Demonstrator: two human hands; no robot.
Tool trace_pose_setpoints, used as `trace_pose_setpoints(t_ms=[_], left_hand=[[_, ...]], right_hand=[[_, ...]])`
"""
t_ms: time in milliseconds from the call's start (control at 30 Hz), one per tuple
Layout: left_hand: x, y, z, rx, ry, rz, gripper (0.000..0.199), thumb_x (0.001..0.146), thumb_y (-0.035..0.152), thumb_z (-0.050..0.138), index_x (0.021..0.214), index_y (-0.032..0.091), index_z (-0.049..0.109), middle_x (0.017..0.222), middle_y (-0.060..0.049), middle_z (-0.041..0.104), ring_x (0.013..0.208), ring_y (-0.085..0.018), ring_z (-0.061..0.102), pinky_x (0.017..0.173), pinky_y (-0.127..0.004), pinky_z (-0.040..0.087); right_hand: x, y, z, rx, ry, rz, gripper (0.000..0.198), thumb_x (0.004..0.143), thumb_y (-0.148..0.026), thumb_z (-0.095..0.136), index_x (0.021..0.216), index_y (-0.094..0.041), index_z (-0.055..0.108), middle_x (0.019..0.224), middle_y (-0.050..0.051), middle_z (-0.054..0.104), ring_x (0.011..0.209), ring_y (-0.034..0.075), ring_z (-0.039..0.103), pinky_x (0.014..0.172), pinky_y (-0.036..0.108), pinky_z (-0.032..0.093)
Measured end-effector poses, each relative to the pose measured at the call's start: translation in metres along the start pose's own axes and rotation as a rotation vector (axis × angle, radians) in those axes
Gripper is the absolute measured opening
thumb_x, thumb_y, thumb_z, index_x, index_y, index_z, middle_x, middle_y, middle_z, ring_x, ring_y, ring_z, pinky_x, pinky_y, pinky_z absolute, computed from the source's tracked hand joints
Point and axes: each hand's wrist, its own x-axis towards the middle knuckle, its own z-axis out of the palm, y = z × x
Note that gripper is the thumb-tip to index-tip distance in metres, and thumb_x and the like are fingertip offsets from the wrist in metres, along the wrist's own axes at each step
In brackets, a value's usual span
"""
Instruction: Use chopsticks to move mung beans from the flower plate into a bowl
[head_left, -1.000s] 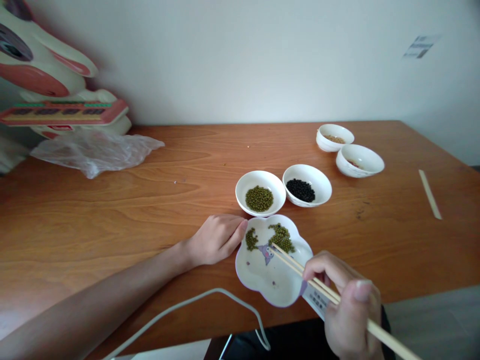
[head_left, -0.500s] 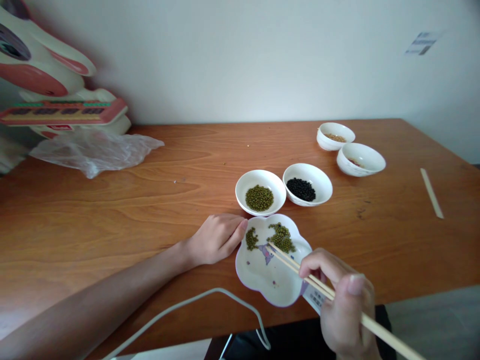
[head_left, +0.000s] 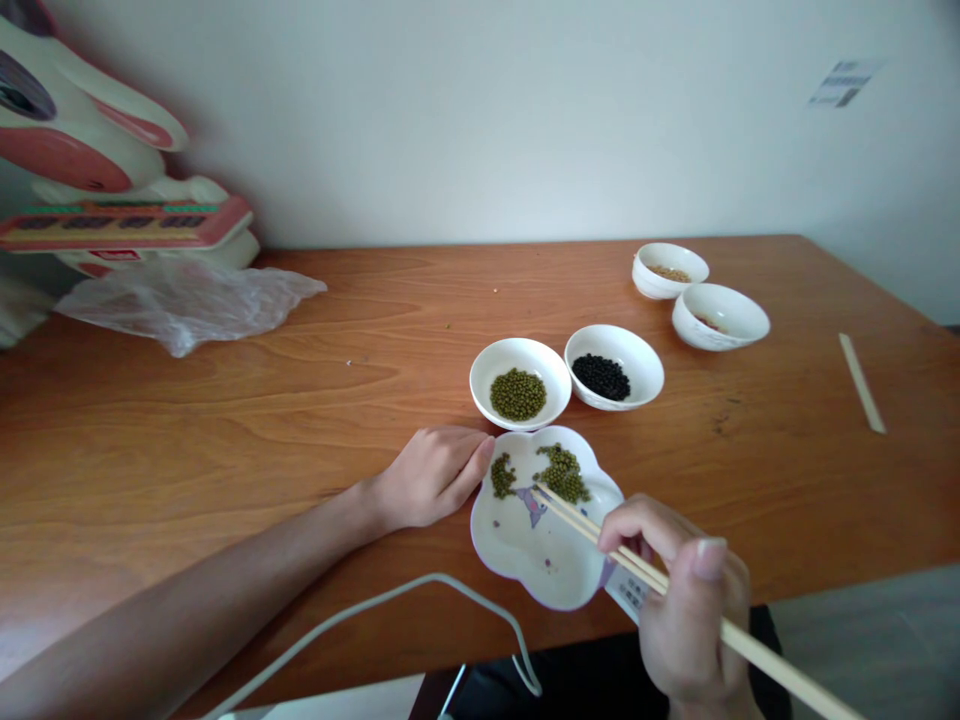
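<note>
A pair of wooden chopsticks (head_left: 581,522) is held in my right hand (head_left: 694,590), thumb and fingers closed round them. Their tips sit close together over the flower-shaped plate (head_left: 499,550), beside some green mung beans (head_left: 564,474); whether a bean is pinched between them I cannot tell. A smaller cluster of mung beans (head_left: 502,476) lies at the plate's left, near a printed cartoon figure. My left hand (head_left: 435,478) rests on the table with fingers curled, its thumb at the plate's left rim. Behind the plate stands a white bowl (head_left: 480,395) of mung beans.
Beside it is a bowl of black beans (head_left: 652,375). Two more white bowls (head_left: 739,335) stand at the back right, left of a pale strip (head_left: 861,382). A plastic bag (head_left: 195,305) lies before a toy keyboard (head_left: 127,225). A white cable (head_left: 390,592) arcs along the front edge.
The view has shifted very slightly. Both hands, the chopsticks and the beans keep practically the same places.
</note>
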Motion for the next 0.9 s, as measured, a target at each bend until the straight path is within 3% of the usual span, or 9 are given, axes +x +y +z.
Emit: trace_pose_setpoints(t_ms=[167,400,700,900], left_hand=[[0.0,0.0,0.0,-0.007,0.008,0.006,0.038,0.114,0.03,0.026,0.082,0.021,0.045,0.078,-0.001,0.056,0.07,-0.016,0.05,0.073,-0.03,0.041],[0.0,-0.001,0.001,-0.002,0.012,0.005,0.039,0.114,0.03,0.026,0.081,0.021,0.044,0.076,-0.001,0.055,0.069,-0.016,0.049,0.072,-0.03,0.041],[0.001,0.0,0.0,-0.004,-0.004,-0.017,0.04,0.114,0.031,0.027,0.081,0.02,0.047,0.079,-0.002,0.058,0.07,-0.016,0.052,0.074,-0.03,0.043],[0.001,0.0,0.0,0.002,-0.005,-0.014,0.039,0.113,0.031,0.027,0.081,0.02,0.047,0.079,-0.002,0.058,0.071,-0.016,0.053,0.074,-0.03,0.044]], right_hand=[[-0.002,-0.001,0.002,-0.041,0.075,0.027,0.07,0.111,-0.06,0.025,0.069,-0.02,0.065,0.059,0.002,0.057,0.054,0.015,0.052,0.053,0.032,0.031],[-0.002,-0.001,0.003,-0.034,0.118,0.024,0.074,0.11,-0.061,0.023,0.066,-0.02,0.065,0.055,0.002,0.056,0.048,0.014,0.05,0.05,0.033,0.031],[-0.007,0.009,-0.014,-0.044,0.083,0.057,0.087,0.101,-0.079,0.01,0.065,-0.022,0.065,0.063,0.006,0.064,0.054,0.018,0.058,0.047,0.033,0.032],[-0.008,0.003,-0.016,-0.025,0.036,0.168,0.088,0.097,-0.085,0.008,0.068,-0.023,0.064,0.058,0.004,0.059,0.052,0.018,0.054,0.049,0.034,0.032]])
